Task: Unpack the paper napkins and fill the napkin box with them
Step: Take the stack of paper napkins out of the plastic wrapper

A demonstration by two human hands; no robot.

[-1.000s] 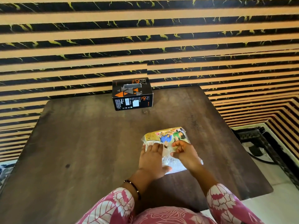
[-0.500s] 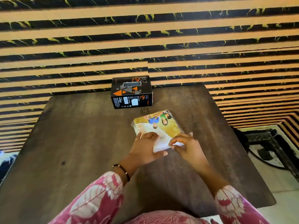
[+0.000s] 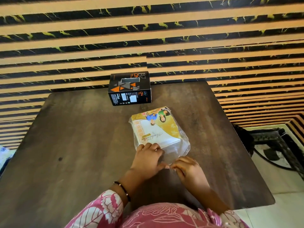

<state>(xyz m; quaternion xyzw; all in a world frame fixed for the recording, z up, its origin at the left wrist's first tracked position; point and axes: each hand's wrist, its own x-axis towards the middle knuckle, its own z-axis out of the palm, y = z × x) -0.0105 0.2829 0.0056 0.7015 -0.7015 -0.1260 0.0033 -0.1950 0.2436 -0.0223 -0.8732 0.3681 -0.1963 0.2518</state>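
Note:
A pack of paper napkins (image 3: 156,129) in clear plastic wrap with a yellow and white printed label lies flat on the dark wooden table (image 3: 74,145), right of centre. My left hand (image 3: 148,160) rests on the pack's near left corner and pinches the loose wrap at the near end. My right hand (image 3: 187,170) pinches the same loose plastic edge just beside it. The black napkin box (image 3: 130,89) with orange triangles and a slot in its top stands at the table's far edge, beyond the pack.
A wall of orange and black stripes (image 3: 148,38) rises right behind the table. At the right, past the table edge, is a light floor with a dark metal frame (image 3: 271,140) and a cable.
The pack has slid away from me toward the black box. Both hands have shifted from on top of it to the loose plastic at its near end.

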